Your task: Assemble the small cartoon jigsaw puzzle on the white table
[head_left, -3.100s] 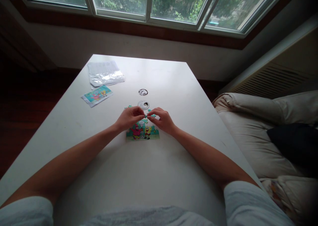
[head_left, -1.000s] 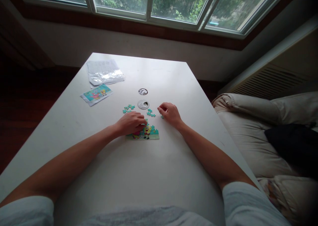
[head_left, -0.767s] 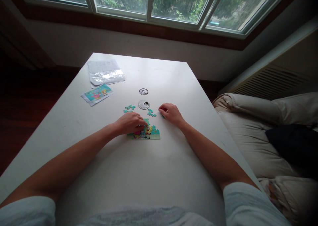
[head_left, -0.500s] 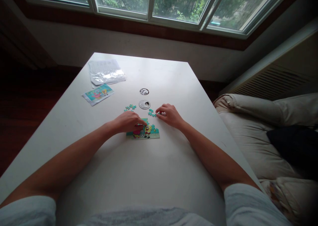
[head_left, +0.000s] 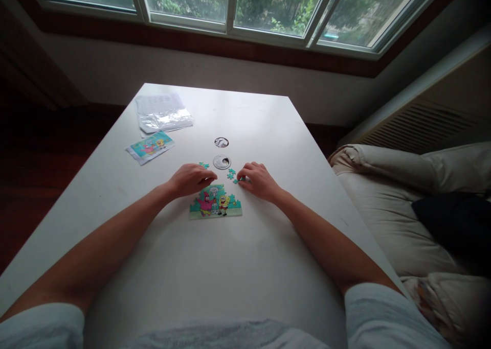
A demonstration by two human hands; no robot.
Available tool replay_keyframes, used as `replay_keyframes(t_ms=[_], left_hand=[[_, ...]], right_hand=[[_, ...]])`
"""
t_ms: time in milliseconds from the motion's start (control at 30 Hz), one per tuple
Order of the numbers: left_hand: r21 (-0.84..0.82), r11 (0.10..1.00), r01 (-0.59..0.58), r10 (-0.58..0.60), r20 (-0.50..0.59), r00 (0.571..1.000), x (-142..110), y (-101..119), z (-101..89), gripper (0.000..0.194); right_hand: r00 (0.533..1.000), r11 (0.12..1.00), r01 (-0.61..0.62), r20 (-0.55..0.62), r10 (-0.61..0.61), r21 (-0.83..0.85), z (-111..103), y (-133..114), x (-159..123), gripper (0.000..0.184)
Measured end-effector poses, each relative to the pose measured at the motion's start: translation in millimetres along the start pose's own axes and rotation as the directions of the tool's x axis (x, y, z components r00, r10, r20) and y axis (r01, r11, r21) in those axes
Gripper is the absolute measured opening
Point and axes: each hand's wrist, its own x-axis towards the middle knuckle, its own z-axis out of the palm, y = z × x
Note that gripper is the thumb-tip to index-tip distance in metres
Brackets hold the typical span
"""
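A partly joined jigsaw puzzle with a pink, a grey-green and a yellow cartoon figure lies flat on the table; its upper edge is uneven. Just above its upper left part hovers my left hand, fingers loosely bent and stretched to the right, with nothing visible in them. My right hand has its thumb and fingertips closed on a small teal puzzle piece right of the puzzle. Loose teal pieces lie beside those fingertips. More loose pieces show behind my left hand, which partly hides them.
Two round holes or discs, one with a metal rim and one farther back, sit mid-table. A picture card and a clear plastic sleeve with paper lie at the back left. A beige sofa flanks the white table.
My left hand has lifted off the puzzle and drawn back a little, uncovering the pink figure. The puzzle sits slightly lower and farther left. My right hand has shifted slightly among the loose pieces.
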Motion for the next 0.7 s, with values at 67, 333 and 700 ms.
replay_keyframes(t_ms=[67,333,700], left_hand=[[0.025,1.0,-0.005,0.005,0.001,1.0,0,-2,1.5,0.029],[0.049,0.999,0.001,-0.001,-0.001,1.0,0,-5,2.2,0.028],[0.03,0.999,-0.017,0.016,0.013,1.0,-1,-4,2.8,0.028]], right_hand=[[1.0,1.0,-0.001,0.001,0.001,0.003,-1,-1,-1,0.006],[0.996,0.994,0.075,-0.061,-0.071,0.076,8,-3,-1,0.006],[0.987,0.928,0.109,-0.151,-0.058,0.357,12,-7,1,0.021]])
